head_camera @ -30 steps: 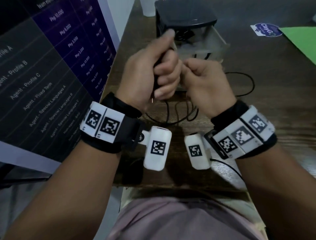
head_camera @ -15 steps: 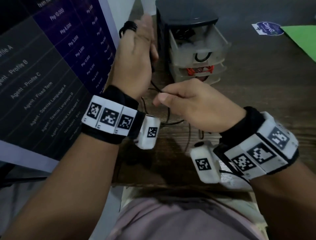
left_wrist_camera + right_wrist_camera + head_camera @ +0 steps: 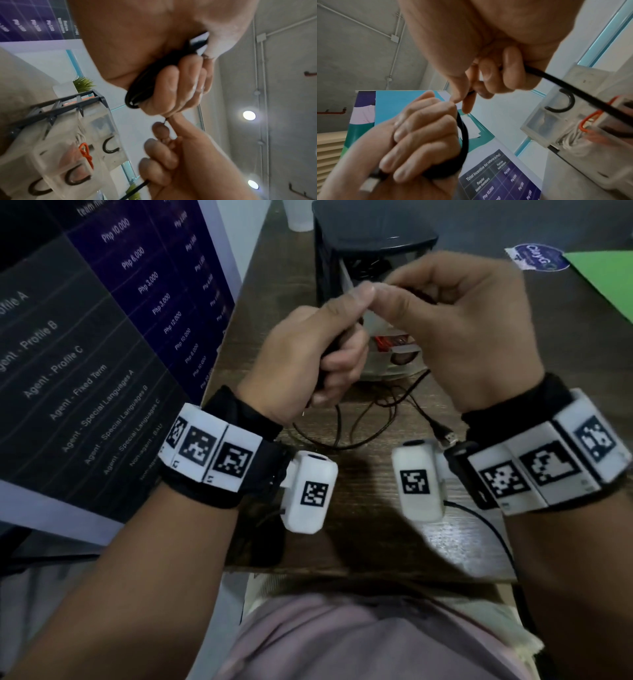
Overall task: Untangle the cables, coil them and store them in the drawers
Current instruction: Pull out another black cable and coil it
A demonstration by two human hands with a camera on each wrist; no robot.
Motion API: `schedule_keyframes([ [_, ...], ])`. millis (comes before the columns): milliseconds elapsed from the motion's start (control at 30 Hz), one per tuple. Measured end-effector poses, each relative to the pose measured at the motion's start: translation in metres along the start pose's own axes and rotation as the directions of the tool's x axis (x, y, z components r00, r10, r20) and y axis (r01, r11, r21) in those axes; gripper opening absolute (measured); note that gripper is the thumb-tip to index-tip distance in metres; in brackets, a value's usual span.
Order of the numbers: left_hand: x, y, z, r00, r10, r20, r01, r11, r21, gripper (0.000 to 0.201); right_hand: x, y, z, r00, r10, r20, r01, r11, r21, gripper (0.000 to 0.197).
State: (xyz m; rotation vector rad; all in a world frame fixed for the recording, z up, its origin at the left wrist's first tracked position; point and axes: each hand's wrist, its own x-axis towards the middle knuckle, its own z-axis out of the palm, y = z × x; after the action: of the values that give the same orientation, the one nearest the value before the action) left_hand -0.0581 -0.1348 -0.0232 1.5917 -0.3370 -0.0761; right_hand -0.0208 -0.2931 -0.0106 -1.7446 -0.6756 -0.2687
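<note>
Our left hand (image 3: pixel 308 354) grips the coiled black cable (image 3: pixel 464 136); our right hand (image 3: pixel 472 330) pinches its free length before the drawers (image 3: pixel 573 108).

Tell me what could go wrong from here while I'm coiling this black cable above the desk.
The left hand grips several loops of the black cable; loosening it could let the coil spring apart. The slack's USB plug lies near the right wrist camera and might snag as the right hand pulls. The trailing slack could also catch the drawer unit.
</note>
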Motion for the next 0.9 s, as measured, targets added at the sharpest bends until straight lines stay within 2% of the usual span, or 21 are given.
schedule_keyframes([
  [100,0.002,0.002,-0.001,0.997,0.062,0.045,-0.055,0.987,-0.153,0.061,-0.001,0.01,0.007,0.997,0.017,0.074,-0.015,0.999,-0.037,0.02],
  [200,0.003,0.007,0.002,0.994,0.105,0.011,-0.098,0.959,-0.265,0.06,-0.001,0.017,0.015,0.973,0.09,0.214,-0.086,0.996,-0.024,0.031],
  [267,0.003,0.009,0.002,0.991,0.131,-0.039,-0.137,0.929,-0.344,0.06,-0.002,0.017,0.02,0.943,0.165,0.29,-0.162,0.986,-0.035,0.028],
  [333,0.004,0.012,0.003,0.98,0.146,-0.138,-0.189,0.903,-0.387,0.057,-0.009,0.016,0.024,0.908,0.222,0.356,-0.224,0.974,-0.035,0.02],
  [367,0.005,0.013,0.003,0.969,0.151,-0.196,-0.218,0.897,-0.386,0.053,-0.012,0.016,0.024,0.888,0.243,0.391,-0.246,0.968,-0.043,0.023],
  [433,0.008,0.012,0.003,0.937,0.162,-0.31,-0.265,0.906,-0.328,0.045,-0.018,0.014,0.024,0.836,0.268,0.479,-0.244,0.963,-0.111,0.03],
  [467,0.01,0.009,0.0,0.912,0.177,-0.369,-0.279,0.928,-0.245,0.04,-0.02,0.014,0.024,0.809,0.285,0.514,-0.229,0.958,-0.171,0.029],
  [533,0.013,0.002,-0.006,0.85,0.253,-0.462,-0.251,0.966,0.067,0.034,-0.021,0.009,0.02,0.78,0.302,0.547,-0.172,0.946,-0.276,0.028],
  [600,0.014,-0.006,-0.014,0.807,0.312,-0.502,-0.128,0.922,0.366,0.026,-0.021,0.005,0.015,0.792,0.297,0.534,-0.151,0.942,-0.3,0.026],
  [633,0.014,-0.009,-0.016,0.798,0.318,-0.511,-0.069,0.892,0.447,0.023,-0.02,0.003,0.012,0.809,0.285,0.514,-0.146,0.944,-0.295,0.023],
  [700,0.013,-0.013,-0.021,0.815,0.314,-0.487,0.003,0.838,0.545,0.02,-0.017,-0.002,0.005,0.857,0.263,0.443,-0.144,0.948,-0.284,0.02],
  [800,0.01,-0.01,-0.02,0.9,0.17,-0.401,0.088,0.83,0.551,0.024,-0.008,-0.006,-0.008,0.944,0.187,0.273,-0.131,0.969,-0.211,0.016],
  [900,0.003,-0.002,-0.009,0.939,0.011,-0.344,0.145,0.893,0.426,0.049,0.0,-0.007,-0.013,0.988,0.063,0.143,-0.041,0.987,-0.152,0.018],
])
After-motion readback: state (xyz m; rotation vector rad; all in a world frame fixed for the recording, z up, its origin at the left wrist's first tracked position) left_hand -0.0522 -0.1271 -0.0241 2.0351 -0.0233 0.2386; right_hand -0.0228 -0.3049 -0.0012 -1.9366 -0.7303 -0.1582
